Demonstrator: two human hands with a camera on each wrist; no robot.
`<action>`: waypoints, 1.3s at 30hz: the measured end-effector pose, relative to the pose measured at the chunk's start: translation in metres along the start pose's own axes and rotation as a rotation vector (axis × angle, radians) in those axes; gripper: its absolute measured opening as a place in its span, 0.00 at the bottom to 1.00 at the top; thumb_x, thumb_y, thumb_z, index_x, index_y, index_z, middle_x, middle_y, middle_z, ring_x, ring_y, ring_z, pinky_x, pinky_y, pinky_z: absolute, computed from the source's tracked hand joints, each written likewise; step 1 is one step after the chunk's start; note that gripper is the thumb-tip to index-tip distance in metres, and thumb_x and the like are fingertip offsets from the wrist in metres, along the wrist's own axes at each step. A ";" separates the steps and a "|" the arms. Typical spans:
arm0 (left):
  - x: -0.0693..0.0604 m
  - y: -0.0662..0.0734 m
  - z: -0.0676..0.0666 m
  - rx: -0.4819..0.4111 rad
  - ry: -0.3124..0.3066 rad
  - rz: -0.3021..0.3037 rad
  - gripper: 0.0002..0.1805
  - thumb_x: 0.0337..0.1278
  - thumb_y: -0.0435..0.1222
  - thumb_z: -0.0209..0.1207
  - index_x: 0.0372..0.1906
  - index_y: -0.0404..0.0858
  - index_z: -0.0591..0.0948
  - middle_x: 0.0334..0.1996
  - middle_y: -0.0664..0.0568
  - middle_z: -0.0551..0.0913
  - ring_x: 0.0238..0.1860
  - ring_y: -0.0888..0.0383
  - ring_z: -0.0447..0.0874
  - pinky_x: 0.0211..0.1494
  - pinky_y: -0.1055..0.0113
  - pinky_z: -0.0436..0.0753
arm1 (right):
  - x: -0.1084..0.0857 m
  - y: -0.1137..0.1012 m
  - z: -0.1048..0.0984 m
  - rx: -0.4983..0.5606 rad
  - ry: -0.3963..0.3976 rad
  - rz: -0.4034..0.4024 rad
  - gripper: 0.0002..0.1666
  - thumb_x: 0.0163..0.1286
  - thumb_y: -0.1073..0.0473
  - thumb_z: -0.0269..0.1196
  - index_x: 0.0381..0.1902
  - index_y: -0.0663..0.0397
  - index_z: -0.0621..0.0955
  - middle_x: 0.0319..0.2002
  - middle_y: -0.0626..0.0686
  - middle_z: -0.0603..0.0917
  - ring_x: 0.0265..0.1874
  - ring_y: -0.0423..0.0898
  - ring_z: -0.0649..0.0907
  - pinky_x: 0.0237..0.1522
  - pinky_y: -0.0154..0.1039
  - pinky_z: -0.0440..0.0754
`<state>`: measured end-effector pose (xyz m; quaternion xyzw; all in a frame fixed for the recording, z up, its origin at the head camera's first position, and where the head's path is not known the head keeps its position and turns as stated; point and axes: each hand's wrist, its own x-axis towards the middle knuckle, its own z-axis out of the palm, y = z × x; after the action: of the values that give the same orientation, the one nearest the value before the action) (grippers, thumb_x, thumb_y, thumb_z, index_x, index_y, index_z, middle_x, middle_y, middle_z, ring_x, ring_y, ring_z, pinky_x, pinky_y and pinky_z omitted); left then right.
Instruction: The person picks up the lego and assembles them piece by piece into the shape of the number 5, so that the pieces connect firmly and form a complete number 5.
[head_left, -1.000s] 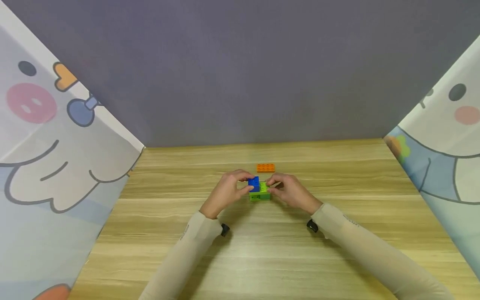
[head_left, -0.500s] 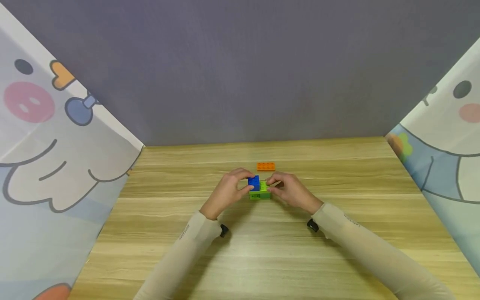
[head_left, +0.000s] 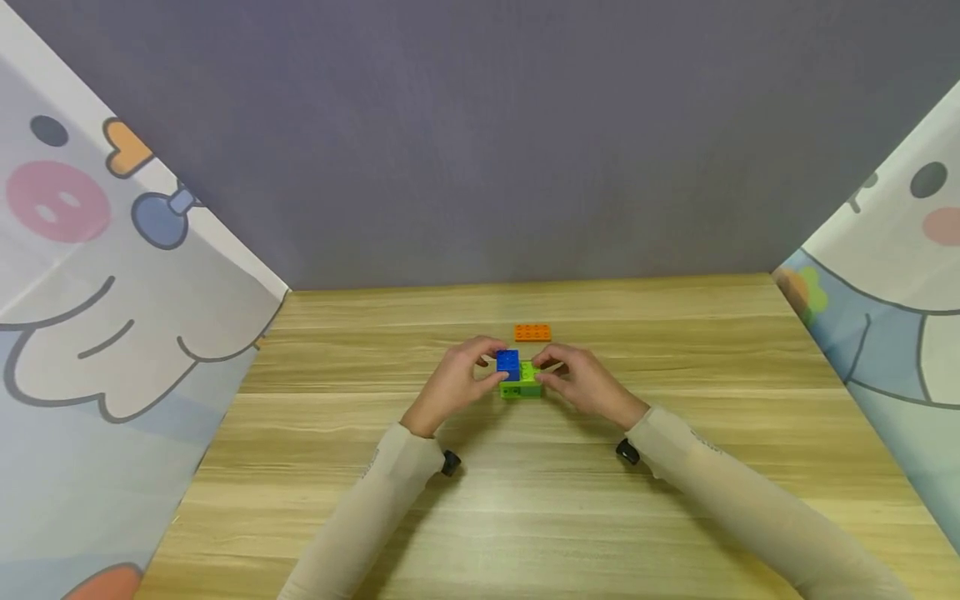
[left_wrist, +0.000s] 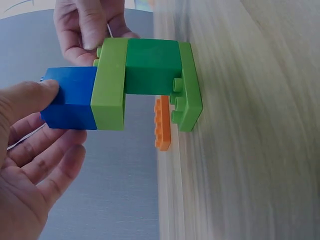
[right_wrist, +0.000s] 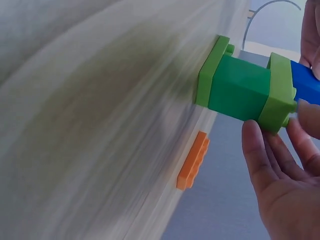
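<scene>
Left hand (head_left: pixel 455 379) clamped on blue brick (left_wrist: pixel 75 97); right hand (head_left: pixel 581 381) on light-green brick (left_wrist: pixel 110 85).
Risk: pressing the overhanging left end may tip both.

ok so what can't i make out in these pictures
Head view: lettering on the right sleeve, too small to read.
Left wrist view: much of the right hand, cut off by the top edge.
Right wrist view: most of the left hand and part of the blue block, past the right edge.

Booth-like setting: grey backdrop (head_left: pixel 525 150), side panels (head_left: pixel 67 283) (cartoon-printed), wood-grain table (head_left: pixel 525 517).
</scene>
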<state>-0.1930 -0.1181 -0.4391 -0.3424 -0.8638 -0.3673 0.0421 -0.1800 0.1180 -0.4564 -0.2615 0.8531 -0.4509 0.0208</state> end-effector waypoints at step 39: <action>-0.005 0.001 -0.007 0.021 -0.011 -0.028 0.26 0.57 0.34 0.64 0.61 0.39 0.71 0.48 0.51 0.79 0.48 0.57 0.77 0.45 0.62 0.80 | 0.059 0.044 -0.018 -0.192 -0.006 0.193 0.22 0.58 0.68 0.67 0.52 0.62 0.78 0.50 0.61 0.77 0.46 0.56 0.76 0.49 0.52 0.75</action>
<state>-0.1901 -0.1249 -0.4349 -0.3321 -0.8724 -0.3569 0.0356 -0.2547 0.1241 -0.4679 -0.1801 0.9136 -0.3622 0.0414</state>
